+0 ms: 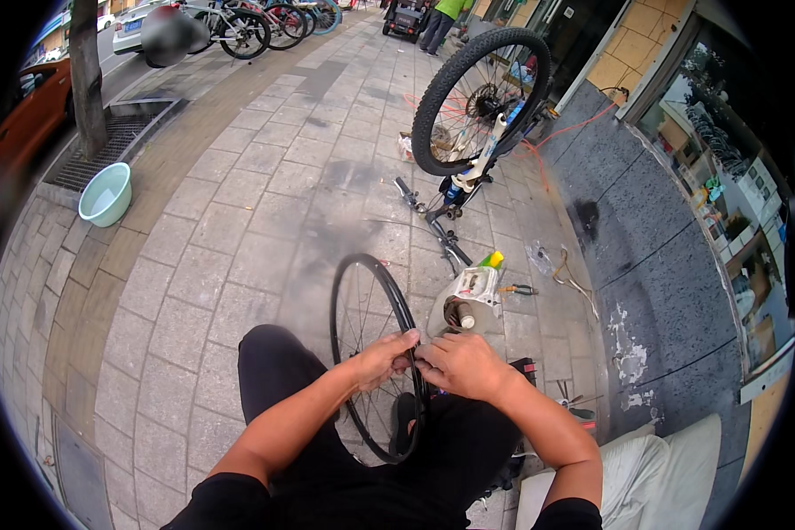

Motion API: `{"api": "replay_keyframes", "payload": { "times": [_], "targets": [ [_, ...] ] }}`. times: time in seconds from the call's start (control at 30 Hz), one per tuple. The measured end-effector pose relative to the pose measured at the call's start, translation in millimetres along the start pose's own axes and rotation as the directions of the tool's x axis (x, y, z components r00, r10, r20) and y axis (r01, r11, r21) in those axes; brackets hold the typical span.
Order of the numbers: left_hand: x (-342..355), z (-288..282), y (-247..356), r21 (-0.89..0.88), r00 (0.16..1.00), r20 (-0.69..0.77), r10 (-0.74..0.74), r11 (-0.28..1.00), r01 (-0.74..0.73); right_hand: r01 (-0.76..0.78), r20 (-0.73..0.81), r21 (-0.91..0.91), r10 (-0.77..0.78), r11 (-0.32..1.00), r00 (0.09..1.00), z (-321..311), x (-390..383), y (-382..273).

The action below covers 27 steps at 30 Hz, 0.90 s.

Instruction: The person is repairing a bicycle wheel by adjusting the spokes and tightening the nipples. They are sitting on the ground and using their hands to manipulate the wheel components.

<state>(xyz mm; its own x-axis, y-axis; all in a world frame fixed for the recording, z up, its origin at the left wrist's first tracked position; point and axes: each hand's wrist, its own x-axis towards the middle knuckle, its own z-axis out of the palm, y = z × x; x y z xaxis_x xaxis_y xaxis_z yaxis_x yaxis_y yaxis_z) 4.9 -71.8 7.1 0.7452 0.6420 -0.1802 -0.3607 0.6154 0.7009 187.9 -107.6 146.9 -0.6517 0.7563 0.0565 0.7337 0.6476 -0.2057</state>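
A black spoked bicycle wheel (399, 302) stands upright between my knees, its lower part down by my shoe. My left hand (382, 361) is closed around the right side of its rim, thumb lying along the top. On the same stretch of rim, my right hand (462, 364) presses in from the other side with curled fingers. The two hands almost touch, and whatever lies under the fingertips is hidden. Just beyond my right hand sits a cut-open whitish plastic container (477, 284) with tools or small parts in it.
Ahead, an upside-down bicycle (468, 177) rests on its handlebar, a wheel in the air. Pliers (518, 290) lie right of the container. A cushion (627, 477) is at lower right, beside a grey wall (627, 221). A green basin (106, 196) stands left; a person (442, 25) is far off.
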Motion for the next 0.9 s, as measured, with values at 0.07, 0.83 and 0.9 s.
{"api": "replay_keyframes", "payload": {
  "times": [0.07, 0.83, 0.9],
  "targets": [
    [-3, 2, 4, 0.020, 1.000, -0.003, 0.007, 1.000, -0.007, -0.122, 0.031, 0.104, 0.120, 0.987, 0.992, -1, 1, -5],
    [0, -5, 0, 0.023, 0.998, 0.056, -0.007, 1.000, 0.006, -0.190, 0.029, 0.183, 0.188, 0.965, 0.982, 12, -2, -5],
    [7, -11, -9, 0.020, 0.998, 0.061, -0.008, 1.000, 0.007, -0.005, -0.041, -0.012, 0.005, 1.000, 0.999, 27, -6, 13]
  ]
}}
